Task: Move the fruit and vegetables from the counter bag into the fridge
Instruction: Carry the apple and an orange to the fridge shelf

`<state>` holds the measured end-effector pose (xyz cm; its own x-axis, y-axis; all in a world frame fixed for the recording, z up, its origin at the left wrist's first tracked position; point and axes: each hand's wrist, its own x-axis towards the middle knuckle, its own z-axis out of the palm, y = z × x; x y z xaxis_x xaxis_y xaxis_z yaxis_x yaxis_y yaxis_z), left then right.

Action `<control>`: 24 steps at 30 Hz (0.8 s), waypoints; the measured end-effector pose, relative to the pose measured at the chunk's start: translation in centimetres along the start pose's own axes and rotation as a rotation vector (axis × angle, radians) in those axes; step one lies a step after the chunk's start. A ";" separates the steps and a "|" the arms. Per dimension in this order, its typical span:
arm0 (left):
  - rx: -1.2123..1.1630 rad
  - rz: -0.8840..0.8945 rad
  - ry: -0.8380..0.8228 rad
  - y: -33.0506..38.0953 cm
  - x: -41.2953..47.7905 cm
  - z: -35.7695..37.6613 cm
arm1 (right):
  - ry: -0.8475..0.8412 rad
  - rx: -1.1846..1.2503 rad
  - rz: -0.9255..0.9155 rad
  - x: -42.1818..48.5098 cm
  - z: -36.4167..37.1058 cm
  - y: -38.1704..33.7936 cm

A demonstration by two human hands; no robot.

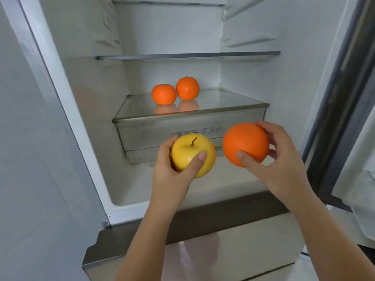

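my left hand [172,165] holds a yellow apple [192,155], my right hand [280,159] holds an orange [245,144], open fridge [243,78] in front

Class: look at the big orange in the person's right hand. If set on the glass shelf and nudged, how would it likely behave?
It would probably roll: the orange is nearly round and the glass shelf looks smooth. It seems firm, as the right hand grips it without denting it. Placed gently it may stay, like the two small oranges there.
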<state>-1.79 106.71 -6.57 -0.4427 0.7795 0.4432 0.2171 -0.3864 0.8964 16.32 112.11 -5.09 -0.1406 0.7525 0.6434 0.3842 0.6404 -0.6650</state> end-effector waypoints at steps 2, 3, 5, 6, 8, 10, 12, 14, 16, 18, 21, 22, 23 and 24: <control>0.013 0.024 0.001 -0.3 1.9 0.1 | 0.009 0.031 -0.003 1.7 0.9 0.4; 0.019 0.036 0.004 -0.3 2.8 0.2 | 0.012 0.058 -0.001 2.6 1.3 0.6; 0.033 0.070 0.019 -0.2 4.6 0.5 | 0.009 0.115 0.003 4.2 2.2 1.1; 0.042 0.091 0.029 -0.2 5.5 0.7 | 0.006 0.135 0.000 5.1 2.5 1.4; 0.051 0.118 0.041 -0.2 7.0 1.2 | 0.002 0.158 -0.006 6.8 3.3 1.9; 0.060 0.130 0.044 -0.3 8.5 1.8 | 0.021 0.176 -0.001 8.6 3.8 2.3; 0.084 0.139 0.057 -0.2 9.9 2.5 | 0.042 0.182 -0.005 10.7 4.3 2.8; 0.090 0.146 0.064 0.0 11.3 3.0 | 0.053 0.199 -0.019 12.7 4.6 3.2; 0.101 0.173 0.074 0.3 12.7 3.4 | 0.062 0.219 -0.028 14.6 4.8 3.5; 0.131 0.198 0.086 0.5 14.0 3.9 | 0.052 0.202 -0.035 16.2 4.9 4.0; 0.131 0.185 0.063 0.8 15.6 4.7 | 0.018 0.188 -0.046 18.3 5.1 5.0; 0.134 0.175 0.050 0.9 16.2 5.0 | 0.001 0.191 -0.050 19.1 5.3 5.4; 0.135 0.159 0.036 0.8 16.8 5.2 | -0.019 0.194 -0.055 19.8 5.3 5.9; 0.126 0.144 0.021 0.9 17.4 5.4 | -0.042 0.190 -0.061 20.5 5.4 6.2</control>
<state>-4.57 122.57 1.96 -0.4171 0.7097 0.5678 0.3860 -0.4273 0.8176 10.92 132.36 1.90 -0.1981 0.7147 0.6708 0.1955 0.6994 -0.6875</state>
